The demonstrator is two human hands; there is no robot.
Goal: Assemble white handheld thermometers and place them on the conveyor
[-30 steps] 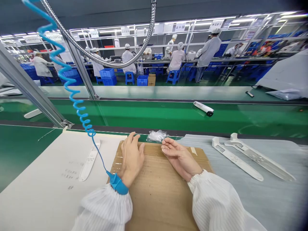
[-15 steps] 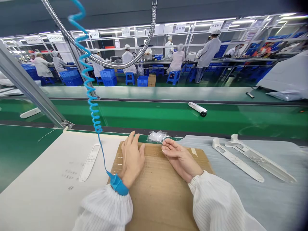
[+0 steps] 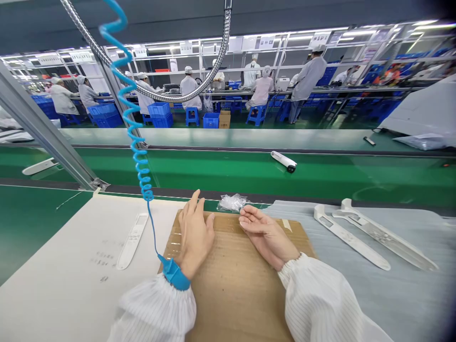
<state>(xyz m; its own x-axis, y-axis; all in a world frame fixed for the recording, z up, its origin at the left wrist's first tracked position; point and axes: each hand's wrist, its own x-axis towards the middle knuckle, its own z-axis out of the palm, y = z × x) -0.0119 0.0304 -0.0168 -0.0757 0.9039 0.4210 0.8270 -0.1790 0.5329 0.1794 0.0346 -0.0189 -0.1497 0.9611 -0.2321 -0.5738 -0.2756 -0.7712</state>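
Observation:
My left hand (image 3: 196,232) rests on a sheet of brown cardboard (image 3: 245,289), its fingers stretched out and the thumb apart. Around that wrist sits a blue wrist strap (image 3: 174,274) joined to a coiled blue cord (image 3: 137,142). My right hand (image 3: 267,232) lies on its side over the cardboard's right part, fingers loosely curled, with nothing visible in it. Just beyond its fingertips is a crumpled clear plastic bag (image 3: 232,203). Two long white plastic shells, one flat (image 3: 352,240) and one hollow (image 3: 388,237), lie to the right.
Another white plastic piece (image 3: 132,241) is on the white sheet at left. Behind the bench runs a green conveyor belt (image 3: 213,168) carrying a white device with a black end (image 3: 284,161). A metal post (image 3: 50,109) slants at left. Several co-workers sit or stand far back.
On the belt, the white device with the black end and the white piece at far left have shifted leftward. My left fingertips have lifted slightly; my right hand is practically still.

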